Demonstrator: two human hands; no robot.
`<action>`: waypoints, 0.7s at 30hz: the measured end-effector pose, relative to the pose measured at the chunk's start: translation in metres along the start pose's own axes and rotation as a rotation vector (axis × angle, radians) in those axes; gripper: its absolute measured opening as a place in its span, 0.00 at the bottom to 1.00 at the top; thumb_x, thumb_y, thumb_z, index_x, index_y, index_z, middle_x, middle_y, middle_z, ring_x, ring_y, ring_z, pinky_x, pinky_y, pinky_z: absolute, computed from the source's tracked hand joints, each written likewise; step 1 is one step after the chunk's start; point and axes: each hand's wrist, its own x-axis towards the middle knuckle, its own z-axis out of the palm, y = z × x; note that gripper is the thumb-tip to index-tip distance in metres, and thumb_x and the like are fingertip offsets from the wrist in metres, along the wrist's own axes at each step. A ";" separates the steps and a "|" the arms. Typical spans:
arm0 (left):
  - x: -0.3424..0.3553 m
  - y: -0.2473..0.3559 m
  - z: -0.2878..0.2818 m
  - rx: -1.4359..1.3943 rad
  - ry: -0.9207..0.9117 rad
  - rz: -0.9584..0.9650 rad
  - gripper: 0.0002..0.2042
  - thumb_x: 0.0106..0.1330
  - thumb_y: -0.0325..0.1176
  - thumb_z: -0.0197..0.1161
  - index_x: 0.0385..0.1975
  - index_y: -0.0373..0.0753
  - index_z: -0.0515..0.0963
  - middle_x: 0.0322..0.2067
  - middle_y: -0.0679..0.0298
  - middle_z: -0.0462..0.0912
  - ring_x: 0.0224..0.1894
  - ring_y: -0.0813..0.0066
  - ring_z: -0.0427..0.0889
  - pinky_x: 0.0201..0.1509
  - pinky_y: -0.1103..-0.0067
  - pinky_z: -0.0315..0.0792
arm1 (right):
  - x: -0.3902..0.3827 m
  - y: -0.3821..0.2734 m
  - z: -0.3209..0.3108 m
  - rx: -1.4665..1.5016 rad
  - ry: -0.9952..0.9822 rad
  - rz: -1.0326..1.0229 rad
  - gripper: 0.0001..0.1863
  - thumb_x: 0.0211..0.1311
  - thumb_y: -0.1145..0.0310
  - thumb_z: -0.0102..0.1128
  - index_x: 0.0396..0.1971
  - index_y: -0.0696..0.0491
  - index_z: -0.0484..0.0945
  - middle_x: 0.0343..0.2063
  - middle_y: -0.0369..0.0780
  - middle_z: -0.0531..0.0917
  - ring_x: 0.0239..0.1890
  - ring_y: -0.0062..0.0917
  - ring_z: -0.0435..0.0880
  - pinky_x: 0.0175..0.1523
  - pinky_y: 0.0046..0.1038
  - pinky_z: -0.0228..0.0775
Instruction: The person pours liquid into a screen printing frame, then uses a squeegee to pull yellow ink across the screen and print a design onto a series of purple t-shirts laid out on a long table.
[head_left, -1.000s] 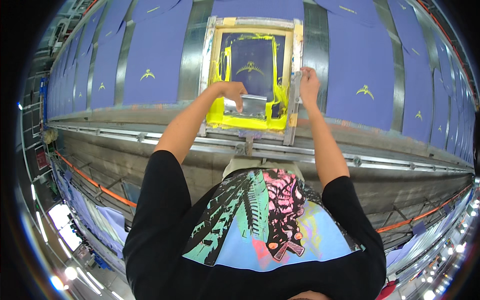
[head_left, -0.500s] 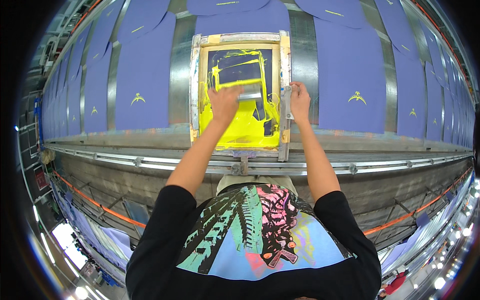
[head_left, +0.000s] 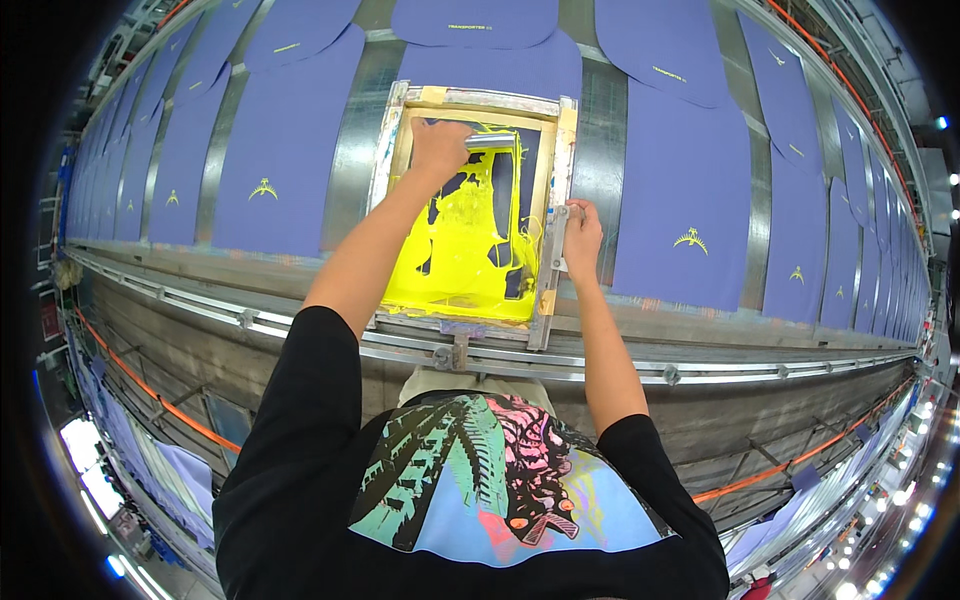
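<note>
A screen-printing frame lies on a blue-violet fabric panel in front of me, its rails stained and taped. Bright yellow ink covers much of the mesh, with dark patches showing through. My left hand is closed round a squeegee near the frame's far end; the squeegee's metal part sticks out to the right of the fist, above the ink. At the right rail, my right hand has its fingers curled on a small metal bracket fixed to the frame.
Similar blue-violet panels lie in a row to both sides on a long metal table; several bear small yellow prints. A metal rail runs along the near edge, between my body and the table. Orange piping stretches behind me.
My left hand has carried the squeegee from the middle of the mesh to the far end. Ink now covers more of the middle. The right hand stays at the bracket; the whole view has tilted slightly.
</note>
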 end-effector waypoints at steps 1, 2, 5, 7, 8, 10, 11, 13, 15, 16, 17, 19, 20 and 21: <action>-0.007 0.007 0.001 0.057 0.013 -0.003 0.16 0.60 0.27 0.60 0.41 0.57 0.88 0.36 0.66 0.89 0.40 0.68 0.86 0.54 0.59 0.58 | 0.001 0.001 0.001 0.001 0.000 -0.005 0.10 0.75 0.66 0.52 0.43 0.53 0.80 0.17 0.38 0.72 0.21 0.24 0.68 0.31 0.33 0.62; -0.022 0.011 0.009 0.052 0.037 0.022 0.16 0.60 0.27 0.60 0.41 0.57 0.88 0.36 0.67 0.89 0.40 0.68 0.85 0.54 0.59 0.58 | -0.001 0.005 0.001 0.019 0.001 -0.007 0.09 0.75 0.66 0.52 0.43 0.53 0.80 0.17 0.38 0.71 0.21 0.23 0.67 0.31 0.32 0.62; -0.080 0.020 0.030 0.037 0.091 0.084 0.17 0.60 0.24 0.59 0.41 0.56 0.88 0.40 0.69 0.89 0.40 0.69 0.84 0.53 0.59 0.60 | 0.000 0.009 0.001 0.054 -0.011 0.011 0.09 0.75 0.67 0.52 0.43 0.53 0.80 0.17 0.37 0.71 0.21 0.22 0.66 0.30 0.32 0.61; -0.127 0.025 0.039 -0.017 0.155 0.136 0.17 0.58 0.22 0.60 0.40 0.55 0.88 0.42 0.70 0.89 0.39 0.70 0.83 0.52 0.60 0.61 | -0.002 0.003 -0.001 0.052 -0.017 0.052 0.09 0.75 0.67 0.52 0.43 0.53 0.80 0.17 0.36 0.71 0.21 0.21 0.66 0.30 0.32 0.60; -0.150 0.024 0.046 -0.067 0.216 0.166 0.17 0.57 0.22 0.60 0.39 0.54 0.88 0.42 0.71 0.89 0.39 0.70 0.83 0.51 0.60 0.61 | -0.002 0.001 -0.002 0.045 -0.015 0.054 0.09 0.75 0.67 0.52 0.43 0.53 0.80 0.16 0.36 0.71 0.20 0.21 0.66 0.30 0.32 0.60; -0.183 0.031 0.041 -0.161 0.273 0.189 0.17 0.56 0.21 0.61 0.37 0.53 0.88 0.40 0.72 0.89 0.38 0.70 0.83 0.49 0.60 0.61 | -0.003 -0.003 -0.002 0.035 -0.004 0.050 0.09 0.75 0.67 0.52 0.43 0.53 0.80 0.16 0.36 0.70 0.20 0.21 0.66 0.29 0.32 0.60; -0.183 0.031 0.037 -0.171 0.250 0.189 0.16 0.56 0.21 0.61 0.37 0.53 0.88 0.39 0.71 0.89 0.38 0.70 0.83 0.49 0.59 0.60 | -0.001 -0.002 -0.002 0.030 -0.004 0.039 0.09 0.75 0.67 0.52 0.43 0.53 0.80 0.16 0.37 0.70 0.20 0.21 0.66 0.30 0.32 0.60; -0.178 0.031 0.030 -0.194 0.203 0.199 0.15 0.58 0.22 0.60 0.37 0.54 0.88 0.38 0.71 0.90 0.38 0.70 0.83 0.48 0.59 0.60 | 0.001 0.003 -0.003 0.018 0.006 0.021 0.09 0.74 0.67 0.52 0.43 0.53 0.80 0.16 0.37 0.71 0.20 0.22 0.67 0.30 0.32 0.61; -0.132 0.021 0.030 -0.131 0.165 0.126 0.14 0.59 0.25 0.59 0.37 0.54 0.88 0.37 0.71 0.90 0.39 0.69 0.84 0.49 0.59 0.59 | 0.000 -0.001 -0.002 0.028 -0.004 0.039 0.09 0.74 0.66 0.52 0.43 0.53 0.80 0.16 0.38 0.71 0.21 0.23 0.67 0.31 0.33 0.62; -0.100 0.011 0.033 -0.138 0.121 0.062 0.13 0.60 0.28 0.58 0.37 0.54 0.88 0.37 0.68 0.89 0.38 0.67 0.85 0.49 0.59 0.59 | 0.000 -0.003 -0.003 0.028 -0.010 0.051 0.09 0.74 0.66 0.52 0.43 0.53 0.80 0.17 0.39 0.72 0.21 0.23 0.68 0.31 0.33 0.62; -0.070 0.006 0.029 -0.123 0.188 0.069 0.13 0.59 0.28 0.59 0.37 0.54 0.88 0.36 0.67 0.89 0.38 0.65 0.86 0.50 0.59 0.58 | 0.001 -0.003 -0.002 0.025 -0.003 0.028 0.09 0.74 0.66 0.52 0.43 0.53 0.80 0.17 0.39 0.72 0.21 0.24 0.68 0.32 0.34 0.63; -0.021 -0.002 0.018 -0.012 0.082 -0.036 0.14 0.59 0.28 0.60 0.38 0.56 0.89 0.36 0.66 0.89 0.39 0.66 0.87 0.51 0.59 0.58 | 0.000 0.000 0.000 0.018 0.004 -0.011 0.10 0.74 0.65 0.53 0.44 0.53 0.80 0.18 0.41 0.73 0.22 0.25 0.70 0.33 0.34 0.64; -0.013 0.001 0.016 0.008 0.059 -0.046 0.15 0.59 0.27 0.60 0.38 0.57 0.89 0.36 0.66 0.89 0.39 0.66 0.87 0.51 0.59 0.58 | -0.001 0.000 -0.001 0.007 -0.005 0.013 0.10 0.74 0.65 0.53 0.44 0.53 0.80 0.18 0.41 0.73 0.22 0.26 0.70 0.33 0.34 0.64; -0.009 0.003 0.014 0.030 0.035 -0.058 0.15 0.59 0.27 0.60 0.38 0.57 0.89 0.36 0.66 0.89 0.39 0.67 0.87 0.51 0.59 0.58 | -0.001 -0.001 -0.002 -0.003 -0.017 0.037 0.10 0.74 0.65 0.53 0.43 0.53 0.80 0.18 0.42 0.74 0.22 0.27 0.70 0.33 0.35 0.65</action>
